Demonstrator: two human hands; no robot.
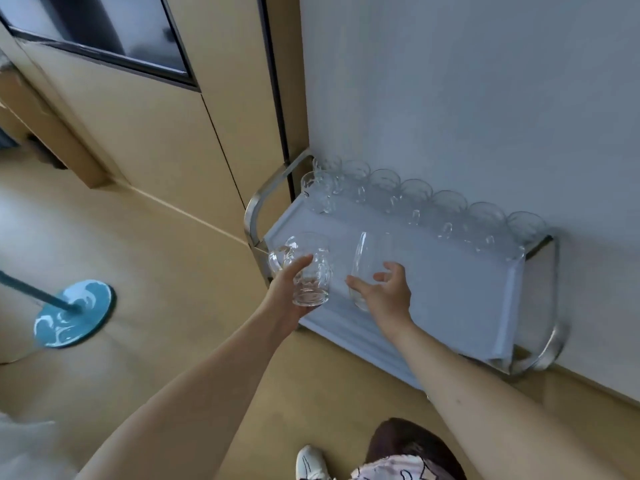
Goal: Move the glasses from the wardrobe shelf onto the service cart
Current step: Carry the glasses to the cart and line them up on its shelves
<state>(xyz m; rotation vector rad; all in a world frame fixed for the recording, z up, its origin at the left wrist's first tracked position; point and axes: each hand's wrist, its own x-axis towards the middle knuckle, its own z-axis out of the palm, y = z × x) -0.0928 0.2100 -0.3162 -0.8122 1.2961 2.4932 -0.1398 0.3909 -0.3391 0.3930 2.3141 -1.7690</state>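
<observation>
My left hand [289, 289] grips a clear glass mug [308, 268] with a handle, held over the front left corner of the service cart [460, 296]. My right hand [384, 294] holds a tall clear glass [367, 261], tilted, above the cart's pale blue top. Several glass mugs [419, 202] stand in a row along the cart's back edge by the wall. One more mug [317, 190] stands in front of that row at the left end. The wardrobe shelf is out of view.
The cart has steel tube handles [258, 206] at both ends and stands against a white wall [467, 98]. A beige wardrobe door [156, 133] is to the left. A blue round stand base [74, 313] sits on the floor at left. My shoe [311, 462] is below.
</observation>
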